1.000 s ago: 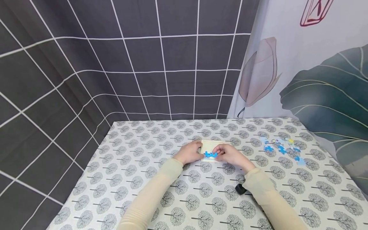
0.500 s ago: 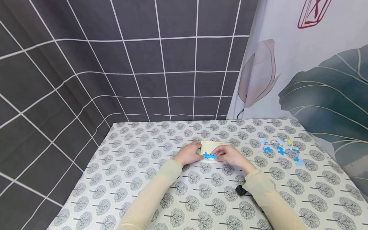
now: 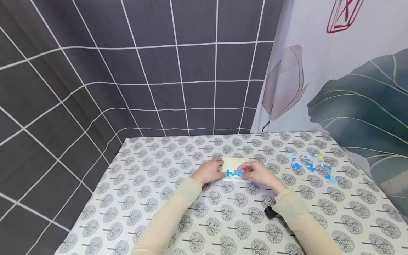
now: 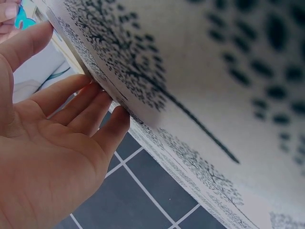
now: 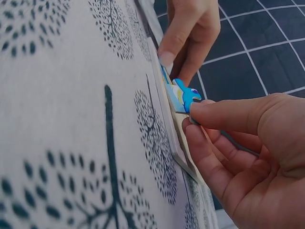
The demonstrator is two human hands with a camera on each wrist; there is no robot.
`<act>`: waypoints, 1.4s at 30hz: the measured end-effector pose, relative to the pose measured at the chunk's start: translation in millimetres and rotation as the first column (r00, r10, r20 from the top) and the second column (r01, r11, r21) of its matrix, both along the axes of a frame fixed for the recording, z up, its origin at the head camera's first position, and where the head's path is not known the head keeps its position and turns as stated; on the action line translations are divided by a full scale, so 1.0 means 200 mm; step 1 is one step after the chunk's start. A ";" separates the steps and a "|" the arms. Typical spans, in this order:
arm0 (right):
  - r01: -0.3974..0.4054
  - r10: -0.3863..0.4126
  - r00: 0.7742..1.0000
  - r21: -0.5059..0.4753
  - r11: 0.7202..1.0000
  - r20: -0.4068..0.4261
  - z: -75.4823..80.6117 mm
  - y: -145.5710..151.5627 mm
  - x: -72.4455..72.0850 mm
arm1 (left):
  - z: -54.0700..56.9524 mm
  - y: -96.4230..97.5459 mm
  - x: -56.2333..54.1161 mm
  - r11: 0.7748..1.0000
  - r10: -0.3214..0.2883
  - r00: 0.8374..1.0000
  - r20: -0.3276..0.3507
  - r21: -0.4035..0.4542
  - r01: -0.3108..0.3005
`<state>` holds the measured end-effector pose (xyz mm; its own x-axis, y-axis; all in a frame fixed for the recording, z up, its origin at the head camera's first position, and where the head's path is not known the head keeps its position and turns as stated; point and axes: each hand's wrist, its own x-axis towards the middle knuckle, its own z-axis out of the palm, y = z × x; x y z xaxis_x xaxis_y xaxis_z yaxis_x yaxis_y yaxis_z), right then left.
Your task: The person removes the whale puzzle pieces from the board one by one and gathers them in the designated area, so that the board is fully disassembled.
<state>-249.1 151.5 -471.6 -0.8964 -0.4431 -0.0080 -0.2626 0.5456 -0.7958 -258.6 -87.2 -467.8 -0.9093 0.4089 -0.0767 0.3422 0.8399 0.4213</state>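
Note:
A small pale wooden puzzle tray point(image 3: 232, 162) lies on the patterned tablecloth, with blue jigsaw pieces along its near side. My left hand point(image 3: 208, 171) holds the tray's left edge, thumb near the front corner and fingers further back; in the left wrist view those fingers point(image 4: 76, 102) touch its side. Between thumb and index finger, my right hand point(image 3: 257, 173) pinches a blue jigsaw piece point(image 5: 189, 98) over the near right part of the tray. Another blue piece point(image 3: 228, 173) lies beside the left thumb. The right fingertips hide part of the pinched piece.
Several loose blue, pale and yellow jigsaw pieces point(image 3: 310, 166) lie spread on the tablecloth point(image 3: 178, 212) to the right. A black strap fitting point(image 3: 270, 212) hangs by the right wrist. Dark gridded cloth point(image 3: 197, 63) and a printed curtain point(image 3: 318, 88) stand behind the table.
The right hand and its pinched jigsaw piece have shifted very slightly right, and the right forearm has moved a little right too. The left hand keeps its hold on the tray.

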 end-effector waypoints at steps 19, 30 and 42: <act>0.072 -0.072 0.997 0.018 0.997 -0.009 0.01 0.28 0.02 | 0.00 0.00 0.01 1.000 -0.007 1.000 -0.010 -0.020 0.007; 0.119 -0.117 0.991 0.034 0.992 -0.068 0.04 0.49 0.06 | 0.00 -0.01 0.01 1.000 -0.016 1.000 -0.010 -0.014 0.015; 0.210 -0.208 0.977 0.063 0.976 -0.043 0.12 0.72 0.12 | 0.01 0.00 0.01 1.000 -0.003 1.000 -0.002 -0.010 0.003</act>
<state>-225.2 295.2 -448.6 -0.9693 -0.2457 0.0022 -0.1647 0.6430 -0.7479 -255.9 -87.5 -465.9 -0.9081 0.4113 -0.0784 0.3461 0.8428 0.4122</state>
